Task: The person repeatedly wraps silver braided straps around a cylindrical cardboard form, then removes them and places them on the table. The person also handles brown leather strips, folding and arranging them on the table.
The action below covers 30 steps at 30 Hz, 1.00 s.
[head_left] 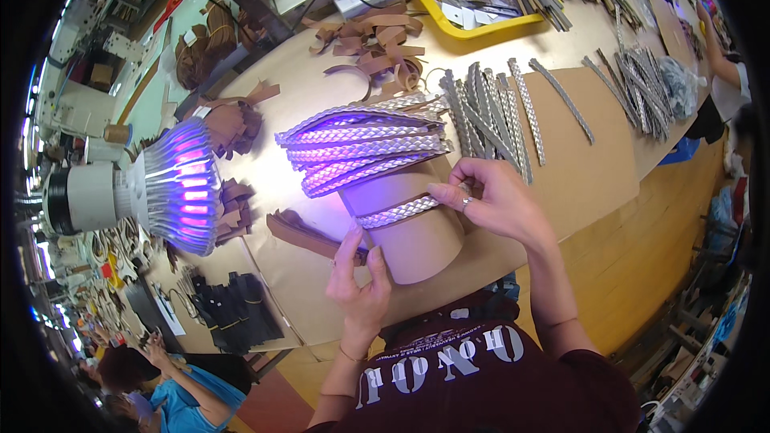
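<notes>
A silver-white braided strap (399, 212) lies across a brown cardboard tube or curved form (425, 250) in front of me. My right hand (493, 199), with a ring on one finger, pinches the strap's right end against the form. My left hand (358, 289) is at the form's left side, its index fingertip by the strap's left end and its thumb held apart. Farther up the form, several similar braided straps (365, 148) sit in a stacked bundle under purple light. Whatever is beneath my right fingers is hidden.
A finned lamp (178, 188) glows purple at left. Loose grey and white braided straps (489, 116) lie on cardboard at right. Brown strips (373, 40), a yellow tray (473, 26) and black strips (233, 313) surround the work. Another person in blue (188, 401) sits at lower left.
</notes>
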Available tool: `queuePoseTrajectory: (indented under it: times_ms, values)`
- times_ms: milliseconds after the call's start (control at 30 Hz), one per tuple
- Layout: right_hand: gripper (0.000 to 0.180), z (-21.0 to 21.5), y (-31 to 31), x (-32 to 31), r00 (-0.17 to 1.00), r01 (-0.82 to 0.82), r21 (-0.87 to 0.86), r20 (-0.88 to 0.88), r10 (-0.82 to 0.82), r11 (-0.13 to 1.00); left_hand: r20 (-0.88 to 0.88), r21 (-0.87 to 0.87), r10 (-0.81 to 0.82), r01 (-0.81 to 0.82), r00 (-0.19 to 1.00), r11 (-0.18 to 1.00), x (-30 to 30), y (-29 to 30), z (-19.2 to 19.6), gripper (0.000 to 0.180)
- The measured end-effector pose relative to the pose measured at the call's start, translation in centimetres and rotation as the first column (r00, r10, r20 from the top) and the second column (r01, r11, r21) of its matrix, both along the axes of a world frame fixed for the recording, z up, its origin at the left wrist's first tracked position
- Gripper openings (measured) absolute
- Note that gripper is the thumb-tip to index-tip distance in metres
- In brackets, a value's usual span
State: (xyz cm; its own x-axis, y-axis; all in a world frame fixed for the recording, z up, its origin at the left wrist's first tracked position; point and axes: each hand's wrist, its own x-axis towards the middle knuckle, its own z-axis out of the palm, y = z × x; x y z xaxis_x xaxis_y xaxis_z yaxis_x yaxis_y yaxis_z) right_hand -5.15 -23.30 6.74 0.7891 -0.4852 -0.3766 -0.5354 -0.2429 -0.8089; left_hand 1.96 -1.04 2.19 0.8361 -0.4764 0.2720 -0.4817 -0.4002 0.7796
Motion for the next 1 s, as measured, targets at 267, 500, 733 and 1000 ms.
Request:
queuePoseTrajectory:
  times_ms: [267,500,733,1000]
  values:
    - [0.053,-2.3,0.0,0.1,0.997,-0.014,0.161,0.079,0.001,0.987,0.058,0.017,0.000,-0.001,0.998,1.000,0.1,-0.2,0.2,0.035]
    - [0.045,-4.4,2.1,0.1,0.939,0.175,0.393,0.208,-0.273,0.903,0.084,-0.001,0.055,-0.055,0.995,0.998,-0.2,-0.3,-0.5,0.030]
    - [0.044,-6.0,4.6,-0.4,0.822,0.305,0.576,0.243,-0.515,0.758,-0.038,-0.132,0.097,-0.101,0.995,0.986,-0.9,-0.4,-2.3,0.030]
    - [0.021,-6.7,4.7,-0.2,0.812,0.343,0.478,0.282,-0.511,0.809,-0.034,-0.051,0.096,-0.098,0.995,0.994,-0.6,-0.6,-1.0,0.025]
